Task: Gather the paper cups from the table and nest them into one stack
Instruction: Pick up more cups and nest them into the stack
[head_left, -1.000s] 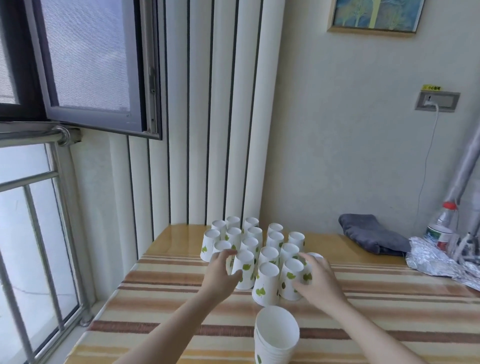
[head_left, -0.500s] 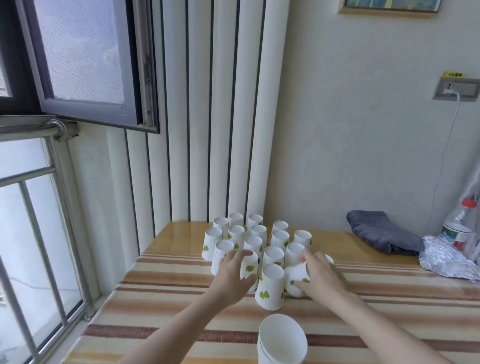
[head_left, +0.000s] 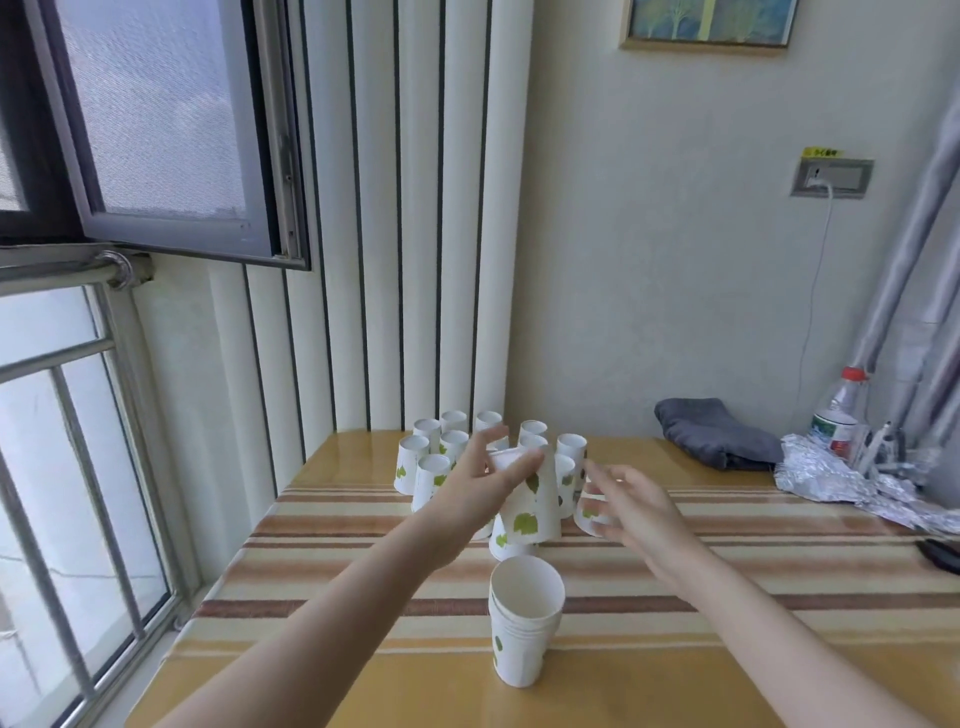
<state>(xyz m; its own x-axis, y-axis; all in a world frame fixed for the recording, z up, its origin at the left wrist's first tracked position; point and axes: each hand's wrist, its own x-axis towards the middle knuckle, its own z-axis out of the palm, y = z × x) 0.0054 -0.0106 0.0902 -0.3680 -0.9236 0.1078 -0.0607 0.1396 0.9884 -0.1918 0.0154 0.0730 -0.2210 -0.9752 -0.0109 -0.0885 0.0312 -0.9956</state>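
Striped in cream and brown, the cloth-covered tabletop (head_left: 363, 582) runs up to a ribbed white wall, and from my remote seat I take everything off the upright stack of nested white paper cups with green leaf prints (head_left: 525, 621) near its front edge. Beyond that stack, my left hand (head_left: 475, 499) grasps one upside-down white paper cup with a green leaf (head_left: 532, 501), lifted clear of the cloth, thumb and fingers (head_left: 519, 467) pinching its base. My right hand (head_left: 636, 506), beyond and to the right of the stack, is spread with fingers loose around a tipped-over white paper cup (head_left: 589, 512); whether it truly grips I cannot tell. Farther back from the stack stands the cluster of upside-down white paper cups (head_left: 441, 457), packed close together.

Risk, as I judge it: the lifted cup is mouth-down and must be turned over before nesting, and a pinch that light could let it slip. A sweeping wrist could topple the crowded cluster, and a hard push into the stack could tip it over.

The stack's top cup shows only bare white inside; the inverted cups hide theirs.
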